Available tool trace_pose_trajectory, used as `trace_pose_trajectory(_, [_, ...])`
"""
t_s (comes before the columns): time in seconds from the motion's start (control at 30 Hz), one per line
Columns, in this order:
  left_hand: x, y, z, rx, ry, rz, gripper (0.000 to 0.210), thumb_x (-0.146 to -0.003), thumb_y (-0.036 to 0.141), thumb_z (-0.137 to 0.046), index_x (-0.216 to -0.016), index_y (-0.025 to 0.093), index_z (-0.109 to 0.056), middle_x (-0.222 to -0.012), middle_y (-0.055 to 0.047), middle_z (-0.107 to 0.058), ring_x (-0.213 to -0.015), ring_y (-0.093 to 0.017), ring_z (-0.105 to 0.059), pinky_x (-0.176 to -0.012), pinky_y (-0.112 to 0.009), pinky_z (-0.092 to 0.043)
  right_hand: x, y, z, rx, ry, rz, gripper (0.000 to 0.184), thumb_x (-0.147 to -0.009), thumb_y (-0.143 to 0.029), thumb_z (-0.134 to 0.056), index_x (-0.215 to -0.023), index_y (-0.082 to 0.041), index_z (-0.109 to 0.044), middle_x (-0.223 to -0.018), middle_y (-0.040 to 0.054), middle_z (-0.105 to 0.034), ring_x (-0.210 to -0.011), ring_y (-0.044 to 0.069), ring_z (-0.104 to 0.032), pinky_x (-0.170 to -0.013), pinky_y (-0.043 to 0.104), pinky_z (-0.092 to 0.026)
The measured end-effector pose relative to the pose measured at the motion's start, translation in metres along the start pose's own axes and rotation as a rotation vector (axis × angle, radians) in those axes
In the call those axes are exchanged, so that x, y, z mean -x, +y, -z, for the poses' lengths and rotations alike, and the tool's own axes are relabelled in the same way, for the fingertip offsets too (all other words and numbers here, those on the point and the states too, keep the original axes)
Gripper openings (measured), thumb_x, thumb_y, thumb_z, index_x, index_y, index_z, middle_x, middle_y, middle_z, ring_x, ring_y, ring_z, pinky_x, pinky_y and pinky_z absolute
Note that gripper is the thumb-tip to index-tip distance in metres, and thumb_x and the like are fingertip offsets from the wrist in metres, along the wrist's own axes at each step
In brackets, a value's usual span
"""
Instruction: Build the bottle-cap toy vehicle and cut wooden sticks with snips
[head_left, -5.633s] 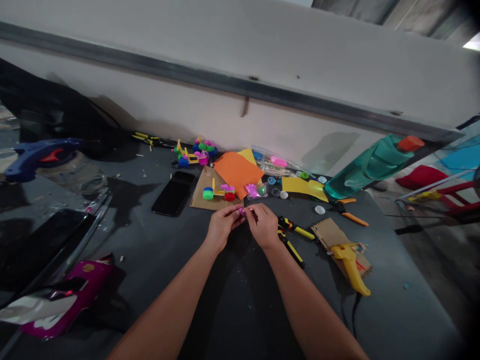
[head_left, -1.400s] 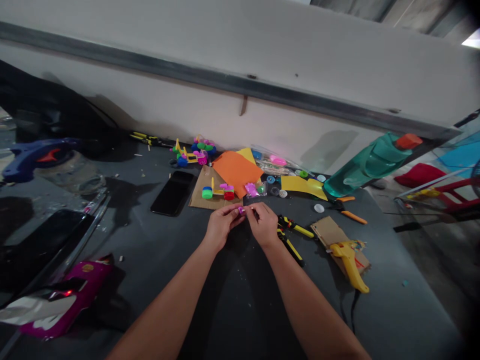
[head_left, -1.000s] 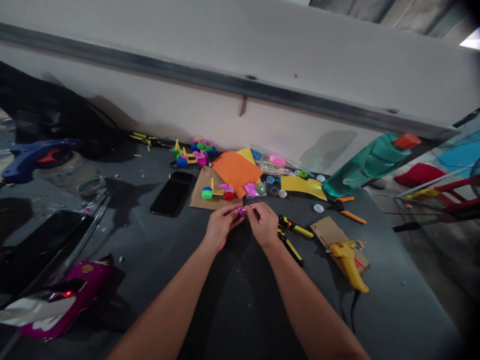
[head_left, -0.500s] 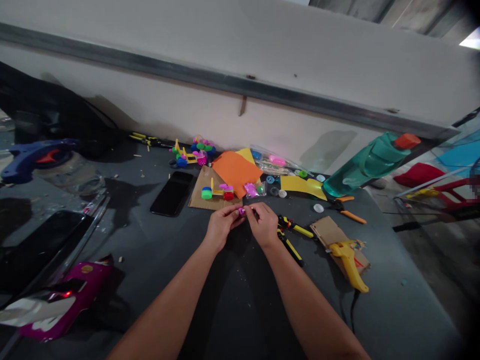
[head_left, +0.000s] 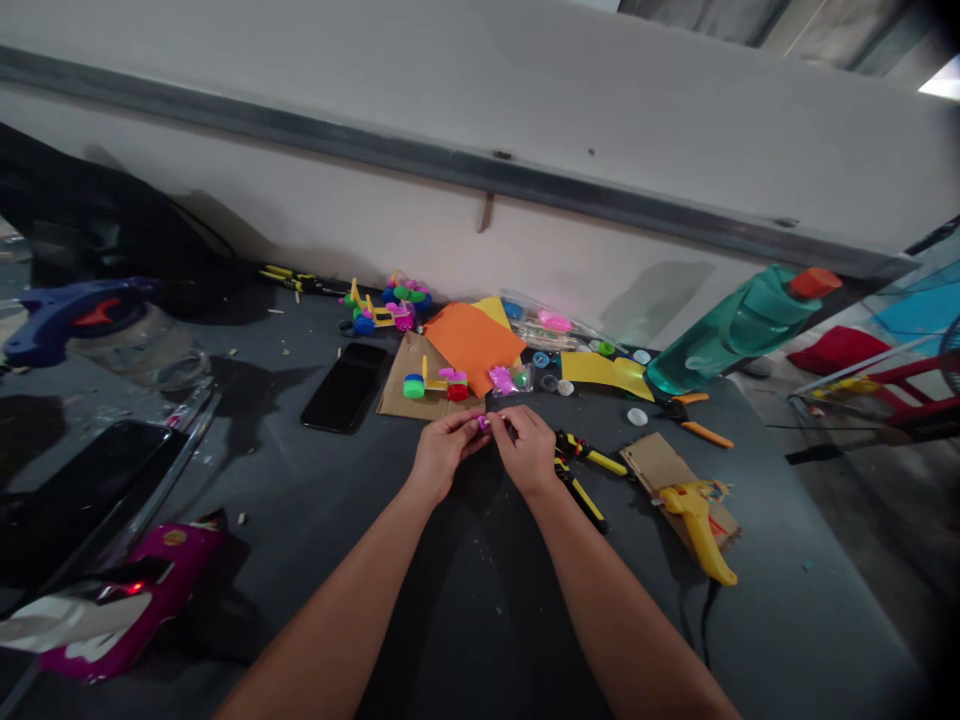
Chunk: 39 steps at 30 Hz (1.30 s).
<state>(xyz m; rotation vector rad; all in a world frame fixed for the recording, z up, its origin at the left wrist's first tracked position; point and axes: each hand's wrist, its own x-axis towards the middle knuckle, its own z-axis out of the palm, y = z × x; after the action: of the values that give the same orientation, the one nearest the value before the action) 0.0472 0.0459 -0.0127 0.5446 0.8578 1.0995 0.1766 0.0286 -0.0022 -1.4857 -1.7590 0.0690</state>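
Above one dark table (head_left: 300,530), two hands (head_left: 438,458) meet at one purple piece (head_left: 482,422).

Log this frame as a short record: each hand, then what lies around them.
Left hand: pinching a small purple piece
Right hand: close against that piece; exact grip too small to tell
Ahead: wheeled toy on a cardboard sheet
Left: black phone
Beside right hand: yellow-and-black-handled tool
Farther right: yellow glue gun, partly over a cardboard offcut; teal bottle beyond
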Motion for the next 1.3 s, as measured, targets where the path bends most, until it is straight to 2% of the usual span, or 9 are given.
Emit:
trace_pose_trajectory(0.27, [0.001, 0.002, -0.001, 0.009, 0.003, 0.011, 0.016, -0.071, 0.01, -0.066, -0.086, 0.009, -0.069, -0.084, -0.009, -0.07, -0.079, -0.016, -0.066, -0.082, -0.032, -0.054, 0.0, -0.003, 0.001, -0.036, 0.01, 0.003, 0.022, -0.087, -0.031, -0.047, -0.075, -0.019, -0.06, -0.071, 0.0035, -0.06, -0.069, 0.015, -0.055, -0.068, 0.026, -0.042])
trace_pose_trajectory(0.37, [0.002, 0.003, -0.002, 0.0, 0.003, 0.02, 0.016, -0.072, 0.011, -0.065, -0.087, 0.009, -0.069, -0.084, -0.01, -0.07, -0.078, -0.017, -0.066, -0.08, -0.032, -0.054, -0.002, 0.0, 0.005, -0.078, 0.109, -0.02, 0.02, -0.088, -0.029, -0.045, -0.081, -0.019, -0.061, -0.076, 0.0045, -0.062, -0.072, 0.015, -0.056, -0.07, 0.027, -0.043])
trace_pose_trajectory(0.53, [0.004, 0.006, -0.003, -0.007, -0.012, 0.018, 0.017, -0.073, 0.012, -0.063, -0.09, 0.009, -0.068, -0.09, -0.012, -0.069, -0.082, -0.019, -0.067, -0.08, -0.032, -0.053, -0.011, 0.03, 0.018, 0.012, 0.281, -0.173, 0.025, -0.089, -0.026, -0.04, -0.099, -0.018, -0.061, -0.09, 0.0082, -0.063, -0.085, 0.019, -0.057, -0.08, 0.032, -0.043])
trace_pose_trajectory(0.63, [0.005, 0.007, -0.003, -0.001, -0.009, 0.023, 0.017, -0.073, 0.011, -0.062, -0.089, 0.009, -0.068, -0.092, -0.013, -0.069, -0.084, -0.021, -0.067, -0.081, -0.032, -0.053, -0.014, 0.049, 0.022, 0.164, 0.242, -0.313, 0.026, -0.085, -0.023, -0.041, -0.1, -0.017, -0.062, -0.091, 0.0105, -0.061, -0.087, 0.022, -0.056, -0.078, 0.036, -0.043])
trace_pose_trajectory(0.73, [0.005, 0.008, -0.002, 0.004, -0.017, 0.025, 0.016, -0.074, 0.012, -0.062, -0.088, 0.009, -0.068, -0.091, -0.013, -0.069, -0.084, -0.02, -0.067, -0.08, -0.032, -0.053, -0.013, 0.052, 0.022, 0.276, 0.204, -0.385, 0.035, -0.078, -0.023, -0.05, -0.112, -0.016, -0.057, -0.096, 0.0142, -0.055, -0.086, 0.026, -0.053, -0.073, 0.039, -0.043])
trace_pose_trajectory(0.87, [0.004, 0.009, -0.002, 0.003, -0.03, 0.032, 0.018, -0.071, 0.014, -0.066, -0.089, 0.009, -0.067, -0.09, -0.012, -0.069, -0.082, -0.019, -0.067, -0.079, -0.03, -0.053, -0.011, 0.029, 0.019, 0.204, 0.234, -0.241, 0.046, -0.078, -0.024, -0.052, -0.123, -0.018, -0.048, -0.097, 0.013, -0.051, -0.086, 0.025, -0.051, -0.074, 0.039, -0.043])
trace_pose_trajectory(1.03, [0.003, 0.009, -0.001, 0.055, -0.032, 0.024, 0.02, -0.067, 0.014, -0.07, -0.086, 0.011, -0.067, -0.082, -0.007, -0.07, -0.074, -0.015, -0.066, -0.074, -0.026, -0.053, -0.006, -0.007, 0.01, -0.07, -0.075, 0.039, 0.033, -0.079, -0.022, -0.052, -0.112, -0.021, -0.054, -0.093, 0.0069, -0.055, -0.087, 0.019, -0.053, -0.081, 0.033, -0.045])
trace_pose_trajectory(1.13, [0.004, 0.01, -0.001, 0.046, -0.045, 0.002, 0.026, -0.065, 0.017, -0.071, -0.091, 0.012, -0.067, -0.082, -0.007, -0.07, -0.075, -0.015, -0.065, -0.07, -0.025, -0.052, -0.003, -0.014, 0.005, -0.118, -0.137, 0.056, 0.033, -0.076, -0.021, -0.056, -0.109, -0.023, -0.055, -0.096, 0.0057, -0.055, -0.091, 0.019, -0.053, -0.082, 0.032, -0.046])
trace_pose_trajectory(1.3, [0.006, 0.01, -0.002, 0.029, -0.04, 0.022, 0.028, -0.064, 0.02, -0.072, -0.091, 0.013, -0.067, -0.083, -0.008, -0.07, -0.073, -0.016, -0.065, -0.068, -0.027, -0.052, -0.002, -0.008, 0.002, -0.119, -0.121, 0.02, 0.025, -0.079, -0.023, -0.055, -0.104, -0.024, -0.06, -0.092, 0.0045, -0.055, -0.086, 0.017, -0.054, -0.077, 0.03, -0.047])
